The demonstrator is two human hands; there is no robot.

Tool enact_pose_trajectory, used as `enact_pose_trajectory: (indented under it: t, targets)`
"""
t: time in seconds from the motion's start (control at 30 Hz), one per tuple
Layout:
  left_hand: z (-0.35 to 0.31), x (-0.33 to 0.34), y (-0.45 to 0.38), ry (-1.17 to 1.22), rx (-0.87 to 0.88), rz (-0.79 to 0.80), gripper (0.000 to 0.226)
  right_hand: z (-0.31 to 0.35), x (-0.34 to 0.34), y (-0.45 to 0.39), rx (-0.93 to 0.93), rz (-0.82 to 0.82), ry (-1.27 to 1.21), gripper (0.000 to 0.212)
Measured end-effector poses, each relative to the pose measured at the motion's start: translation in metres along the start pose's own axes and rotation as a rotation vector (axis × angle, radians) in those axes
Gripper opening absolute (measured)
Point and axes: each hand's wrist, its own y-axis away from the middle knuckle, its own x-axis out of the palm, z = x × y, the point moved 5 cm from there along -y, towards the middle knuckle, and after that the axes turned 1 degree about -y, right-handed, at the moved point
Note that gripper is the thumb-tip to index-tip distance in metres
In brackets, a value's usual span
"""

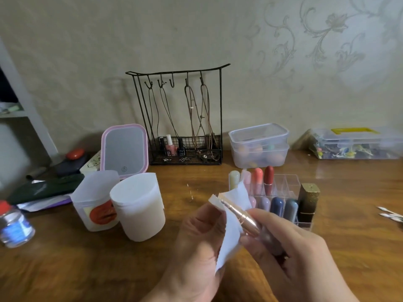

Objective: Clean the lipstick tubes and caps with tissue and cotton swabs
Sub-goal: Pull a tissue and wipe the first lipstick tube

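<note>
A rose-gold lipstick tube (239, 216) slants up and leftward out of the right hand (290, 247), whose fingers curl around its lower end. The left hand (196, 240) pinches a white tissue (232, 227) wrapped around the tube's upper end. Just beyond the hands stands a clear organizer (285, 182) of lipsticks. Right of the right hand lie cotton swabs (390, 214); left of the left hand stands a tissue roll (137, 205).

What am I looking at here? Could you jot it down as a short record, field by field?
activity: wiping a lipstick with tissue
left hand: holds the white tissue wrapped against the tube
right hand: grips the rose-gold lipstick tube
organizer: clear, holding upright lipsticks, behind the hands
cotton swabs: lying at the table's right edge
tissue roll: standing left of the hands
table: brown wood
</note>
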Motion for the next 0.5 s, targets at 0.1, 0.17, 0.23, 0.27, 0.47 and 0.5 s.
enact_pose_trajectory:
  t: [0.1, 0.17, 0.23, 0.27, 0.47, 0.5]
  targets:
    - [-0.003, 0.001, 0.000, -0.020, -0.011, -0.048, 0.029, -0.002, 0.002, 0.005, 0.075, -0.067, -0.035, 0.033]
    - [-0.007, 0.004, 0.000, -0.012, -0.023, -0.060, 0.013, -0.007, 0.004, 0.009, 0.154, -0.087, -0.064, 0.028]
    - [-0.002, -0.001, -0.001, 0.012, -0.071, -0.063, 0.061, -0.006, 0.005, 0.010, 0.157, -0.056, -0.037, 0.030]
    - [-0.004, 0.002, 0.001, 0.018, -0.073, -0.052, 0.070, -0.005, 0.006, 0.009, 0.170, -0.043, -0.049, 0.037]
    - [-0.013, 0.005, 0.002, -0.040, -0.003, 0.040, 0.055, -0.005, 0.032, 0.015, 0.785, 0.332, -1.000, 0.060]
    - [-0.015, 0.009, 0.002, -0.022, 0.010, 0.068, 0.055, -0.006, 0.034, 0.016, 0.857, 0.355, -1.051, 0.058]
